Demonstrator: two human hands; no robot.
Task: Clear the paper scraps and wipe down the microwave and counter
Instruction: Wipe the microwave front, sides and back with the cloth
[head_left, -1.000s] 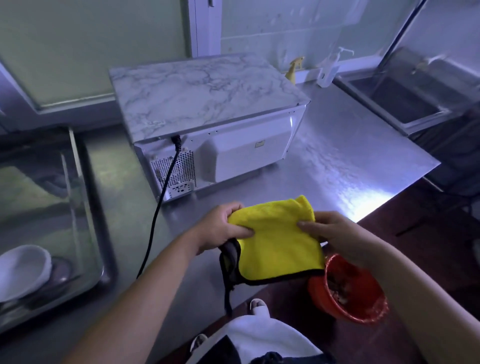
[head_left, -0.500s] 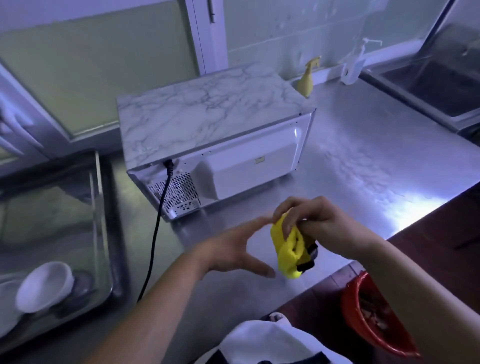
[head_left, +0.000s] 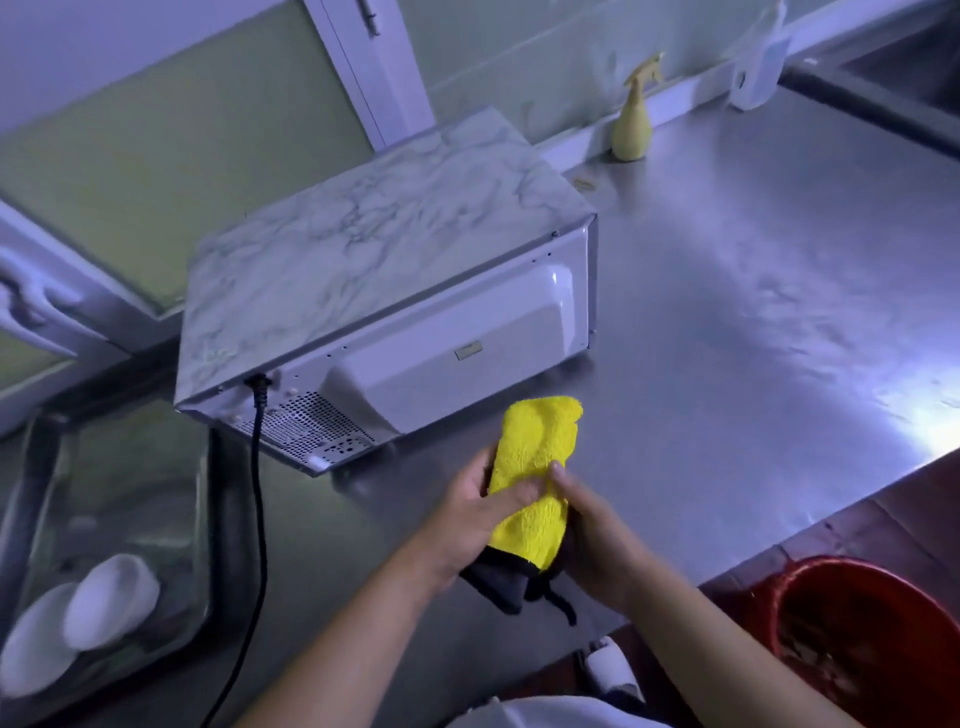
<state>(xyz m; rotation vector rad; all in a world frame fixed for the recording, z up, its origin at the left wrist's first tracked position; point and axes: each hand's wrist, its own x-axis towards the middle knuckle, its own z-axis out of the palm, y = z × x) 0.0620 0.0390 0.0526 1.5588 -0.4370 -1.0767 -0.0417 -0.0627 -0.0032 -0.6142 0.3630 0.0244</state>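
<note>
1. Head view: holds folded yellow cloth (head_left: 535, 457) in the curled grips of left hand (head_left: 467, 525) and right hand (head_left: 597, 545), over surface (head_left: 753, 338) near microwave (head_left: 374, 270).
2. Fold flat, yellow side outward.
3. Wipe microwave top first, then surface.

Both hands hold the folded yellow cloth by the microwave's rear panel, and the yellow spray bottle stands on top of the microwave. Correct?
No: the head view shows the spray bottle on the counter by the wall, beside the microwave, not on it. Left hand and right hand do hold the yellow cloth.
</note>
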